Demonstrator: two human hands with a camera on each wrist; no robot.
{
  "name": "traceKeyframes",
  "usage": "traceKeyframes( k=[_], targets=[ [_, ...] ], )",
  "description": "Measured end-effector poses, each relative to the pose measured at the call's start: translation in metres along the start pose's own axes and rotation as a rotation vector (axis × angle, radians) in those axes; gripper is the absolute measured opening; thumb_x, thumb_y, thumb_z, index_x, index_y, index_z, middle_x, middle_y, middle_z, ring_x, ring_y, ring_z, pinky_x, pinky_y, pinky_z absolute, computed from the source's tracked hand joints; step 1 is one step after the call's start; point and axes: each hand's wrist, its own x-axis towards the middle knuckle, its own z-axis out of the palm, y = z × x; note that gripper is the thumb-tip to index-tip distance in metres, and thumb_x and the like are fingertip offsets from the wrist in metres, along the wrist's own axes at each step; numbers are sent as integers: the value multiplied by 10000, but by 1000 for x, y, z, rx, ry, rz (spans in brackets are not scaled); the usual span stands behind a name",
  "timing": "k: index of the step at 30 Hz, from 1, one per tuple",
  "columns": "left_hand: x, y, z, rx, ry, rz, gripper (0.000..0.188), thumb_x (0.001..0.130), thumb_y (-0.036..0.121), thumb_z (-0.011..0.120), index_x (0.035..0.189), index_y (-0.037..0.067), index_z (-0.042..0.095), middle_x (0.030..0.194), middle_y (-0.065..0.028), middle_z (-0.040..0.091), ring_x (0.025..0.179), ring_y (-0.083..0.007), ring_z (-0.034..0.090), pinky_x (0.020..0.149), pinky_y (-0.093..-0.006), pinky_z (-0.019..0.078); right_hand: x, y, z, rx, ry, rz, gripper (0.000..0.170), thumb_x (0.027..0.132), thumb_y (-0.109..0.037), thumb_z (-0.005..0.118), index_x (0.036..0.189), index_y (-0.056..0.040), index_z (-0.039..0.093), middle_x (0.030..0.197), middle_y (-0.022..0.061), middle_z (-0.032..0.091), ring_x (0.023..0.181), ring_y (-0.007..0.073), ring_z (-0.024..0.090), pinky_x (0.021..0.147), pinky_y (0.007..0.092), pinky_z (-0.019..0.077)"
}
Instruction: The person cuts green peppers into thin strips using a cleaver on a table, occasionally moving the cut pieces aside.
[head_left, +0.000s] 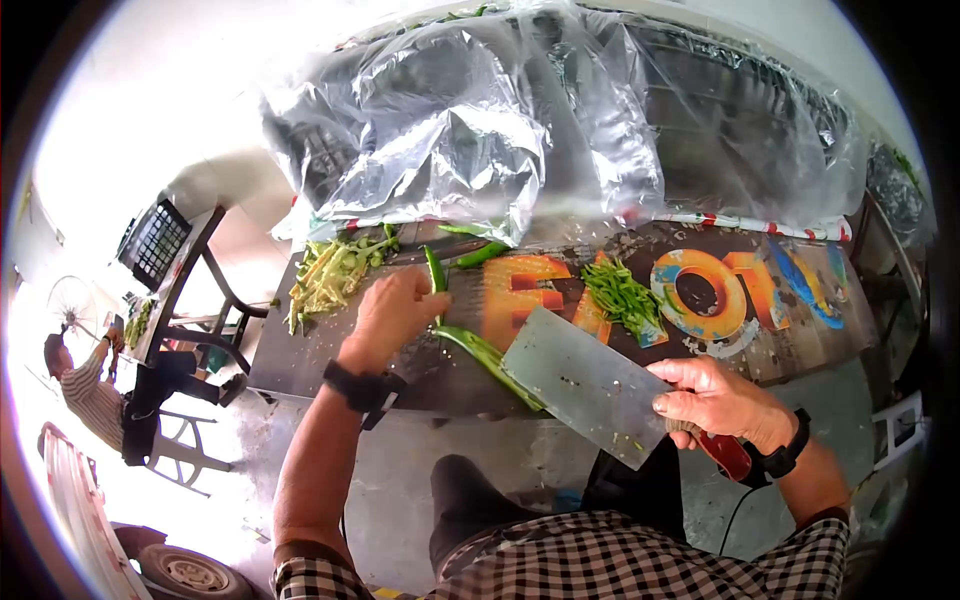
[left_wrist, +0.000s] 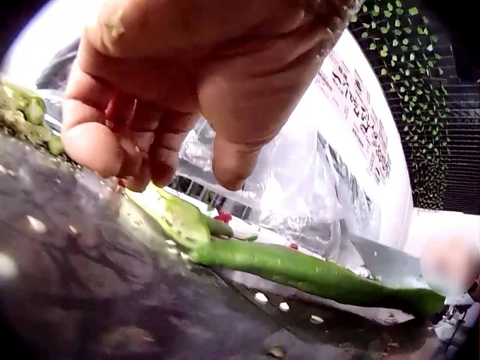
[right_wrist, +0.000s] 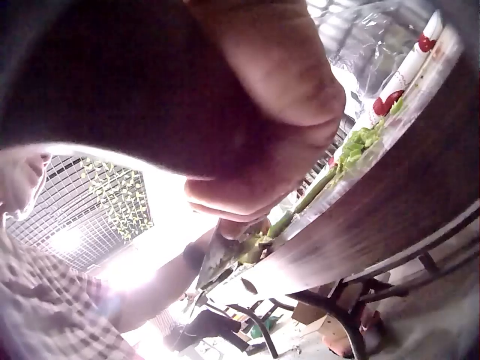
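My right hand (head_left: 715, 400) grips a broad cleaver (head_left: 585, 385) with a reddish handle (head_left: 725, 455), its blade held out in front over the table's near edge. Close by the blade lies a long green pepper (head_left: 490, 365), which shows a pale, cut-open end (left_wrist: 176, 217) in the left wrist view. My left hand (head_left: 395, 315) hovers low over the tabletop at that end, fingers loosely bent and thumb (left_wrist: 231, 165) apart from them, with nothing seen between. Another green pepper (head_left: 434, 265) stands out just past its fingertips.
Pale green trimmings (head_left: 335, 275) are heaped on the left of the table (head_left: 400, 385). Sliced green strips (head_left: 620, 295) lie right of centre, over painted orange letters (head_left: 525, 290). Clear plastic sheeting (head_left: 450, 130) covers crates behind. A seated person (head_left: 95, 390) works at another table leftward.
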Motion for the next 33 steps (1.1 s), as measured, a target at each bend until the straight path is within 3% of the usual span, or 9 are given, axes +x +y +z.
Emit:
traceKeyframes(
  k=[3, 6, 10, 11, 14, 17, 23, 29, 33],
  targets=[
    [4, 3, 9, 143, -25, 4, 265, 775, 313, 694, 891, 81, 640, 868, -166, 690, 854, -390, 659, 761, -502, 500, -9, 5, -1, 44, 35, 0, 398, 985, -103, 537, 1364, 17, 512, 886, 18, 635, 610, 68, 579, 561, 230, 506],
    [11, -10, 13, 179, 67, -77, 246, 780, 296, 688, 907, 90, 643, 881, -160, 684, 870, -385, 656, 769, -511, 498, -12, 8, -4, 45, 64, -20, 395, 985, -108, 541, 1359, 16, 518, 884, 20, 632, 615, 69, 576, 563, 234, 507],
    [-8, -5, 1, 186, 311, 190, 237, 805, 164, 678, 1020, 71, 638, 1082, -145, 660, 1059, -346, 604, 891, -472, 473, -15, 12, -8, 76, 120, -49, 385, 982, -102, 542, 1346, 22, 527, 857, 17, 624, 610, 71, 578, 556, 236, 506],
    [-15, 8, -8, 185, 230, 180, 306, 805, 129, 683, 1097, 63, 621, 1162, -135, 632, 1139, -320, 564, 928, -454, 462, -16, 13, -8, 109, 148, -41, 382, 982, -100, 540, 1343, 25, 528, 849, 16, 621, 607, 70, 579, 553, 235, 505],
    [-37, 16, -5, 53, 39, 471, 354, 790, 109, 687, 1136, 66, 621, 1169, -125, 631, 1141, -310, 567, 928, -441, 469, -19, 11, -10, 99, 180, -47, 376, 982, -95, 534, 1335, 34, 527, 823, 10, 612, 601, 68, 580, 539, 229, 496],
    [-56, 33, 13, 22, 36, 614, 256, 778, 51, 678, 1030, 42, 636, 1072, -133, 661, 1059, -341, 607, 937, -444, 468, -16, 12, -14, 34, 194, -99, 376, 981, -94, 532, 1333, 36, 526, 802, 7, 609, 596, 65, 580, 525, 222, 486],
    [-57, 36, 13, -15, 66, 388, 244, 749, 4, 668, 988, 42, 637, 1034, -116, 660, 997, -354, 615, 876, -405, 501, -20, 6, -17, -39, 279, -140, 405, 970, -105, 531, 1352, 28, 519, 775, 6, 605, 591, 68, 582, 518, 226, 480],
    [-51, 29, 25, 92, 186, 569, 292, 756, 15, 652, 1037, 86, 612, 993, -107, 617, 983, -338, 594, 849, -426, 502, -21, 3, -21, -92, 364, -173, 436, 962, -127, 537, 1375, 12, 514, 776, 10, 606, 582, 73, 579, 522, 227, 482],
    [-61, 29, 19, 99, 61, 534, 253, 766, 1, 649, 1011, 55, 614, 1058, -138, 615, 1006, -371, 587, 853, -455, 494, -20, -8, -16, -202, 393, -124, 416, 949, -113, 531, 1349, 0, 542, 780, 17, 607, 577, 73, 573, 520, 229, 478]
  ],
)
